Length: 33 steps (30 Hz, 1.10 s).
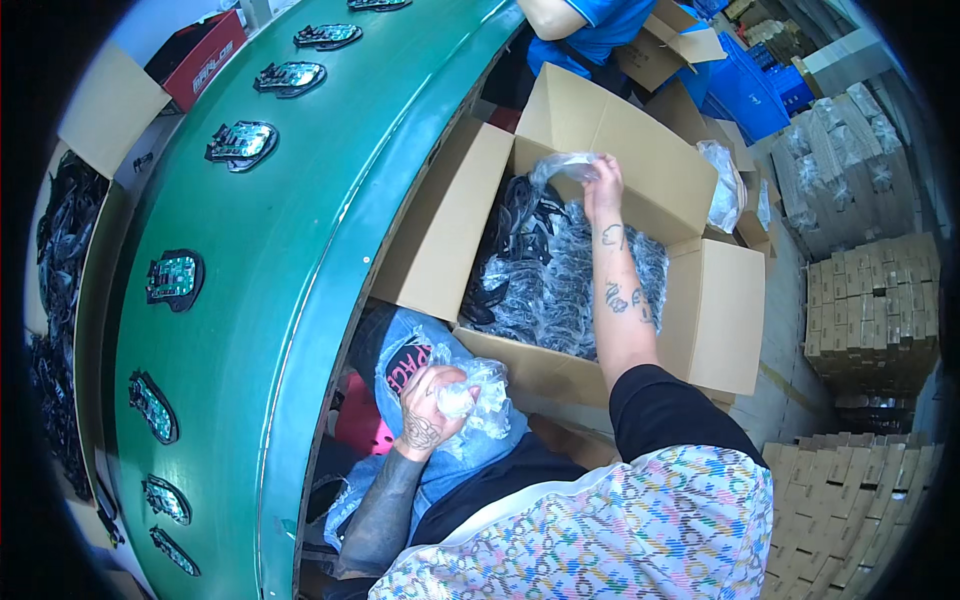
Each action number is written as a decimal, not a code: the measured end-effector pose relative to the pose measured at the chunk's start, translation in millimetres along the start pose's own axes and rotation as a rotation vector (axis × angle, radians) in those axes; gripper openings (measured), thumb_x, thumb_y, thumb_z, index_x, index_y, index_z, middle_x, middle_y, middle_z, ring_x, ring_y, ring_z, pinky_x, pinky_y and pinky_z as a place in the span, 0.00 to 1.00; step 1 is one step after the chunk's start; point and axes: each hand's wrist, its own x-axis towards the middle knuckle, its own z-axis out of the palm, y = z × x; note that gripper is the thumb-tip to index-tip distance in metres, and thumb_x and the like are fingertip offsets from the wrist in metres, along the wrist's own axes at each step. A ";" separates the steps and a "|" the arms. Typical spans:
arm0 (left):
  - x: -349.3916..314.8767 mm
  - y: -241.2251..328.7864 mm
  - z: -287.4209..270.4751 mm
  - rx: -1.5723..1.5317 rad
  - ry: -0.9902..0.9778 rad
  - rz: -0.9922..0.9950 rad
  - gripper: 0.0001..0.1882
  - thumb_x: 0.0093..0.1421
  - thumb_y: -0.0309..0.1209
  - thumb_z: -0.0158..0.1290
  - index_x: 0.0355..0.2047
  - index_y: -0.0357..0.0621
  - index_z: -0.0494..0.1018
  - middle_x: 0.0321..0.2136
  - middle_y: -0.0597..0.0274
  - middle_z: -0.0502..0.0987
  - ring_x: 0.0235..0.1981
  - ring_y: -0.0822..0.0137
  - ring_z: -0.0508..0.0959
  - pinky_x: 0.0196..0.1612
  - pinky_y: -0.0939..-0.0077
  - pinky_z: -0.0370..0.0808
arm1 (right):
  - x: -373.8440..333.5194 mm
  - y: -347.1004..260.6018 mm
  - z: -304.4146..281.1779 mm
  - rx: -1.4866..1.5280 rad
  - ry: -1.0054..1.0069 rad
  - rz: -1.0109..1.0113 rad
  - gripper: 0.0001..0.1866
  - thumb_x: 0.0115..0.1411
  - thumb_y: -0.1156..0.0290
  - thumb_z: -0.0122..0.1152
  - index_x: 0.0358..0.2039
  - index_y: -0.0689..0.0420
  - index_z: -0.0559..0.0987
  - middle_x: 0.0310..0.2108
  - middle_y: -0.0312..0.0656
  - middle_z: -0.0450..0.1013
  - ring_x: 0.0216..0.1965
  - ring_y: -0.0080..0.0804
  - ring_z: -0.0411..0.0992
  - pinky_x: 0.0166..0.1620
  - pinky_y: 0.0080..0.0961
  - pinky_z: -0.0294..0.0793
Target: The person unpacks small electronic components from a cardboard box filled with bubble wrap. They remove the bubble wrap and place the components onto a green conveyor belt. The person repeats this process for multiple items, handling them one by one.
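My left hand [430,408], low over my lap, is closed round a bunch of crumpled clear plastic bags [486,396]. Further off, my right hand [603,188] pinches a clear plastic bag [565,165] above the open cardboard box [690,195]. Rows of dark items in clear wrapping [565,285] fill most of that box. Along its left side lie bare black plastic parts [520,225] with no wrapping that I can see. Whether the bag in my right hand contains anything is hard to tell.
Left of me runs a green conveyor belt [260,250] carrying several black parts with green circuit boards [175,278]. Another carton [95,290] of black parts stands beyond it. A person in a blue shirt [590,30] is at the far end. Stacked cartons [870,290] line the right.
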 end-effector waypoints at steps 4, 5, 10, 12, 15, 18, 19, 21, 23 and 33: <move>-2.9 -0.6 -3.5 0.007 0.008 -0.011 0.13 0.47 0.28 0.65 0.31 0.42 0.73 0.30 0.56 0.78 0.33 0.54 0.78 0.38 0.63 0.75 | 2.0 14.4 7.1 -1.008 -0.091 0.036 0.13 0.58 0.62 0.57 0.37 0.56 0.82 0.34 0.44 0.79 0.36 0.39 0.77 0.43 0.29 0.73; -5.2 -1.3 -6.1 0.018 0.013 -0.018 0.13 0.47 0.28 0.65 0.31 0.42 0.73 0.30 0.56 0.78 0.33 0.54 0.78 0.38 0.63 0.75 | -4.8 20.8 19.9 -1.332 -0.181 0.058 0.14 0.58 0.61 0.56 0.39 0.55 0.82 0.36 0.47 0.80 0.39 0.43 0.78 0.45 0.32 0.74; -2.7 -0.8 -1.4 0.008 -0.007 0.009 0.14 0.47 0.29 0.65 0.31 0.42 0.73 0.31 0.56 0.78 0.33 0.54 0.78 0.38 0.64 0.75 | -2.5 60.3 1.3 -1.411 -0.118 0.088 0.18 0.54 0.52 0.62 0.40 0.49 0.84 0.40 0.46 0.78 0.43 0.43 0.77 0.49 0.33 0.74; -2.8 -1.4 -2.4 0.012 0.001 0.011 0.14 0.47 0.29 0.65 0.32 0.42 0.73 0.31 0.56 0.78 0.33 0.54 0.78 0.37 0.64 0.75 | -5.8 64.9 7.2 -1.477 -0.137 0.122 0.18 0.54 0.53 0.64 0.39 0.50 0.84 0.41 0.46 0.78 0.44 0.44 0.77 0.50 0.33 0.74; -1.5 -1.6 -1.6 0.009 -0.007 0.015 0.14 0.47 0.29 0.65 0.32 0.42 0.73 0.31 0.56 0.78 0.33 0.55 0.78 0.37 0.64 0.75 | -6.6 62.1 6.3 -1.388 -0.026 0.111 0.17 0.52 0.53 0.67 0.36 0.50 0.85 0.38 0.46 0.79 0.42 0.38 0.78 0.47 0.30 0.74; -2.6 0.5 -6.3 0.022 0.005 -0.001 0.13 0.47 0.28 0.65 0.31 0.42 0.73 0.31 0.57 0.78 0.32 0.55 0.78 0.36 0.64 0.74 | -15.1 42.8 28.9 -1.186 0.008 0.069 0.15 0.54 0.56 0.66 0.35 0.54 0.84 0.32 0.41 0.80 0.35 0.31 0.77 0.42 0.26 0.74; -1.5 0.8 -4.7 0.019 0.008 0.007 0.13 0.47 0.28 0.65 0.31 0.42 0.73 0.30 0.57 0.78 0.31 0.55 0.78 0.36 0.64 0.74 | -10.7 40.9 24.5 -1.003 0.011 0.016 0.14 0.56 0.58 0.65 0.35 0.55 0.82 0.31 0.39 0.79 0.34 0.29 0.76 0.41 0.25 0.73; 0.0 1.2 0.1 0.005 0.007 0.026 0.13 0.47 0.28 0.65 0.29 0.42 0.72 0.29 0.57 0.77 0.30 0.55 0.78 0.36 0.64 0.74 | -3.3 30.0 12.8 -0.642 0.022 -0.090 0.12 0.58 0.61 0.63 0.34 0.57 0.80 0.29 0.34 0.77 0.31 0.23 0.73 0.38 0.21 0.72; -7.5 -1.9 -3.4 0.051 0.036 0.064 0.12 0.47 0.27 0.65 0.28 0.42 0.71 0.27 0.57 0.76 0.29 0.55 0.77 0.35 0.64 0.74 | -13.5 16.4 27.7 -0.417 -0.019 -0.073 0.07 0.62 0.67 0.58 0.33 0.57 0.77 0.31 0.31 0.75 0.32 0.20 0.71 0.38 0.19 0.71; -11.6 -9.9 4.3 -0.021 0.071 0.062 0.17 0.46 0.26 0.65 0.34 0.42 0.69 0.25 0.56 0.74 0.27 0.54 0.78 0.33 0.64 0.75 | -17.3 -39.8 53.7 -0.483 -0.039 -0.315 0.13 0.66 0.64 0.54 0.26 0.57 0.73 0.24 0.31 0.71 0.26 0.17 0.66 0.31 0.19 0.66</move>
